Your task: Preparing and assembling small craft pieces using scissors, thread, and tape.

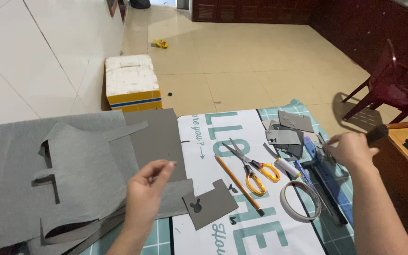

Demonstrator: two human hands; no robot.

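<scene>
White foam box (pixel 132 81) by wall, red plastic chair (pixel 387 84) on tiled floor (pixel 242 61)

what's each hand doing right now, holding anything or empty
Left hand: fingers pinched together above the grey felt sheet; whether they hold anything cannot be told.
Right hand: closed on a dark-handled tool near the felt scraps.

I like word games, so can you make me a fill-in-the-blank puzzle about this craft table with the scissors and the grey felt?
1. The scissors have ____ handles.
2. The small grey piece has a cut-out hole shaped like a ____.
3. The pencil lies just to the ____ of the scissors.
4. The right hand holds a tool with a ____ handle.

Missing words: yellow; rabbit; left; black
</scene>
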